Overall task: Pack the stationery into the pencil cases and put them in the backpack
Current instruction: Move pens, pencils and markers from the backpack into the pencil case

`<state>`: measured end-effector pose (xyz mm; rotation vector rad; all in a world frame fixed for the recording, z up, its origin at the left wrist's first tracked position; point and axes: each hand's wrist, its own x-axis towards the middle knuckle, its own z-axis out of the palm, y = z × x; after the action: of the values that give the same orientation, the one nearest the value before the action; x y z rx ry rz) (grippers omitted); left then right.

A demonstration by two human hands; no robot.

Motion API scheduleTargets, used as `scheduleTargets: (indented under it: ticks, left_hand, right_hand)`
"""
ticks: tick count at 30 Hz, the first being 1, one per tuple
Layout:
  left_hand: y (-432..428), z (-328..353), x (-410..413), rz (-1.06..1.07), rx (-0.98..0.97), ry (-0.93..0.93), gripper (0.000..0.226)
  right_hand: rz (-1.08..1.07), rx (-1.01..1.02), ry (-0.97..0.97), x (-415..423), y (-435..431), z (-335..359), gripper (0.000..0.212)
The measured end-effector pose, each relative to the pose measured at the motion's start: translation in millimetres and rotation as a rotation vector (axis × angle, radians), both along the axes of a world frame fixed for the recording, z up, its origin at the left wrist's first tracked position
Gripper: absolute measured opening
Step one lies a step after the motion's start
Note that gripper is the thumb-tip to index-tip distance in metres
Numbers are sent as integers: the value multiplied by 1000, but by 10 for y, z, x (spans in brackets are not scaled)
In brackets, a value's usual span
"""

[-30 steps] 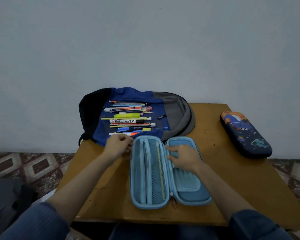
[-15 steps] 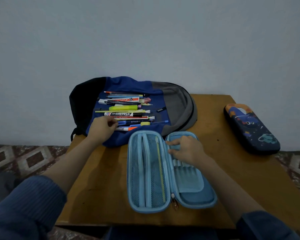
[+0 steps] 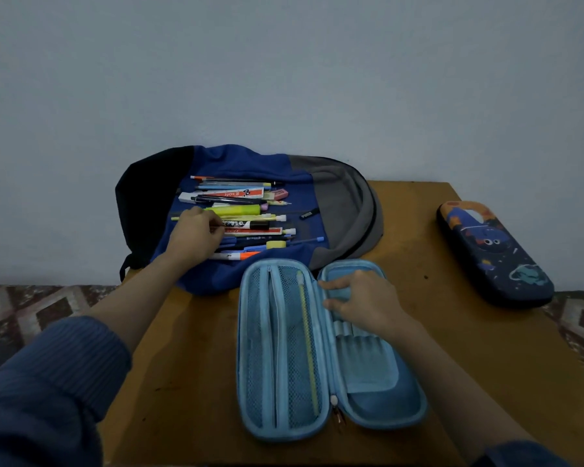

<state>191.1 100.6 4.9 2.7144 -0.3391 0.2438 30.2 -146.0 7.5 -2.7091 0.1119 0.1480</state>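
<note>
This looks like a room in a home, maybe a spot for schoolwork. A small wooden surface (image 3: pixel 452 332) stands right against a plain pale wall (image 3: pixel 284 79). At 9 o'clock and 3 o'clock the floor (image 3: pixel 31 308) shows tiles with brown and white diamond shapes. A school backpack (image 3: pixel 334 197) with pens and markers (image 3: pixel 243 220) lies at 12 o'clock.

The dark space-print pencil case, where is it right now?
In the head view, the dark space-print pencil case lies closed at the table's far right edge, right of the open blue case.
</note>
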Motion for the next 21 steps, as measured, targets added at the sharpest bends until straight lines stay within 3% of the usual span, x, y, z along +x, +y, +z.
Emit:
scheduleTargets:
  ticks: [10, 21]
  left_hand:
    - [-148, 32, 241, -64, 184, 131, 39]
    - [-271, 138, 342, 5, 359, 249, 37]
  right_hand:
    - [6, -3, 17, -1, -6, 18, 36]
    - [-1, 14, 10, -25, 6, 17, 36]
